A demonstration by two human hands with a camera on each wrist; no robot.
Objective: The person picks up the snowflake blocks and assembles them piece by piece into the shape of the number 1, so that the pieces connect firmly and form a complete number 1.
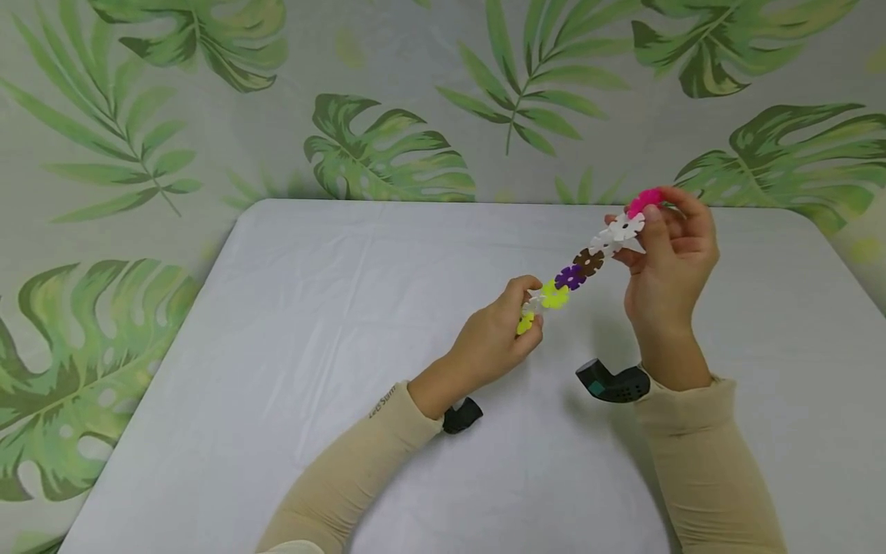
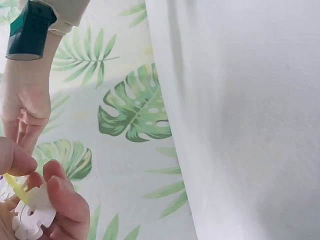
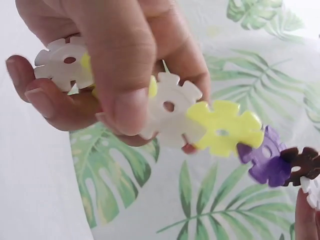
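A chain of interlocking snowflake discs [image 1: 571, 278] is held slantwise above the table between both hands. My left hand [image 1: 491, 338] grips the lower end, around white and yellow discs; a white disc [image 2: 35, 212] shows among its fingers in the left wrist view. Up at the far end, my right hand [image 1: 671, 261] pinches a pink disc [image 1: 645, 201] beside white ones [image 1: 626, 227]. Between the hands run a yellow disc [image 3: 227, 127], a purple disc [image 3: 269, 157] and a brown disc [image 3: 302, 167]. Fingers hide part of the chain at both ends.
A white cloth covers the table [image 1: 277, 323], whose far edge meets a leaf-patterned backdrop [image 1: 394, 146]. Black camera mounts sit at the right wrist [image 1: 612, 382] and the left wrist [image 1: 462, 415].
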